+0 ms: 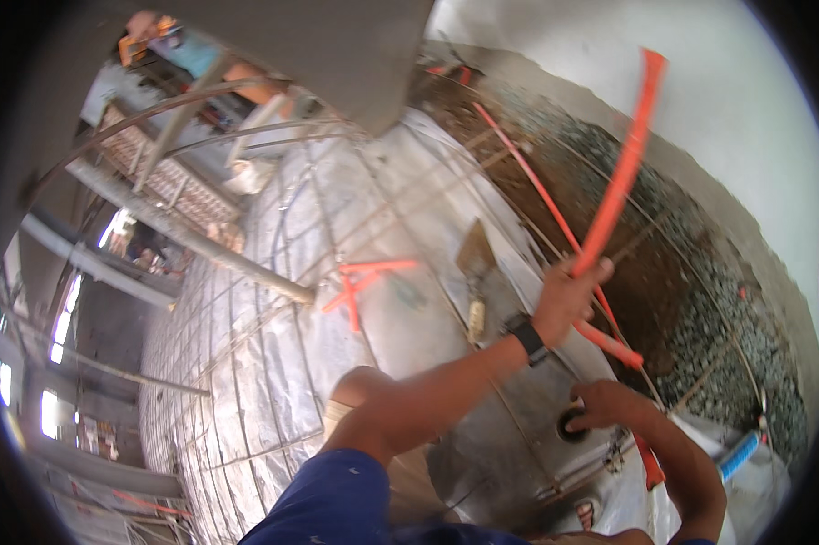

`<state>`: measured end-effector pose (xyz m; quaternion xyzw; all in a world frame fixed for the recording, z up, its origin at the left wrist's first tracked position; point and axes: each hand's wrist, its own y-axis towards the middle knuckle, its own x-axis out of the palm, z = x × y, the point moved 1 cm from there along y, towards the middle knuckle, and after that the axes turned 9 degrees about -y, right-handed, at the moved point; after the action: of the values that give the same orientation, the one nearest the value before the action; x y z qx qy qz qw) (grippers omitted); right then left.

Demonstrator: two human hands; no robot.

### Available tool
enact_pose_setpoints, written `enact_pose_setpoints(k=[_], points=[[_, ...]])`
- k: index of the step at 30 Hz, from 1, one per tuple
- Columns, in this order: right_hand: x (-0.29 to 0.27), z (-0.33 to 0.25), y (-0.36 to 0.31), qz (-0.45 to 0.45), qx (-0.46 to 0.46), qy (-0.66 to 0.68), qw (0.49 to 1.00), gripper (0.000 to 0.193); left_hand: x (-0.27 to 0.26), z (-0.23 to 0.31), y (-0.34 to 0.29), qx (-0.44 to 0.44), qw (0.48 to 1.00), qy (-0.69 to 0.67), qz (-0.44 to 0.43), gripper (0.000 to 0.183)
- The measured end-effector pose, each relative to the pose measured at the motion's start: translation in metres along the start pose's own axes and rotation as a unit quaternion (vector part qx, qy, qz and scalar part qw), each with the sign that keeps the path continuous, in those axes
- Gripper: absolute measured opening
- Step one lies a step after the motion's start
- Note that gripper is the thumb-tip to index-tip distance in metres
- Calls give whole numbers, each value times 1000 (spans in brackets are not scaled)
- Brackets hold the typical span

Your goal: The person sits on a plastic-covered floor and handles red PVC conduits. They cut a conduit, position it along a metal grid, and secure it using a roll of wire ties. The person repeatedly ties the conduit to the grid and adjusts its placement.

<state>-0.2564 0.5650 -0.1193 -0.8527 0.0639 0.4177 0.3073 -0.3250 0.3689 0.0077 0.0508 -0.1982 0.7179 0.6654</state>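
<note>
My left hand [568, 300], with a dark watch on its wrist, is closed round an orange pipe [620, 182]. The pipe's long part slants up to the right, and a shorter end sticks out below the hand. Lower down, my right hand [602, 405] has its fingers curled at the edge of a dark ring [571, 424] with a pale centre; whether it is a tape roll or a pipe mouth I cannot tell. A trowel [475, 259] with a light handle lies left of my left hand. Several short orange pipe pieces [359, 283] lie farther left on the sheeting.
Steel bars cross the plastic sheeting [400, 200] on the floor. A thin orange pipe [527, 171] runs along a soil and gravel trench [641, 263] beside the white wall [745, 118]. A grey column [355, 54] stands ahead; a blue tube [738, 456] lies at lower right.
</note>
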Motion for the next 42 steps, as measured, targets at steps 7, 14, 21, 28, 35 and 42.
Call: enact_pose_setpoints(k=[7,14,21,28,35,42], points=[[16,29,50,-60,-96,-62,992,61,-3,27,-20,-27,1000,9,-1,45],[15,32,32,75,-37,-13,996,34,-29,41,-8,4,999,-40,-27,25],[-31,7,56,24,-52,15,998,33,-46,68,-2,18,998,-67,3,34],[-54,-48,138,131,-167,0,977,26,-63,86,-1,25,989,-140,-34,31],[-23,-121,236,141,-266,-57,952,27,-82,96,5,61,987,-144,-22,34],[-9,-139,257,80,-151,-13,985,24,-90,87,7,50,992,-112,14,36]])
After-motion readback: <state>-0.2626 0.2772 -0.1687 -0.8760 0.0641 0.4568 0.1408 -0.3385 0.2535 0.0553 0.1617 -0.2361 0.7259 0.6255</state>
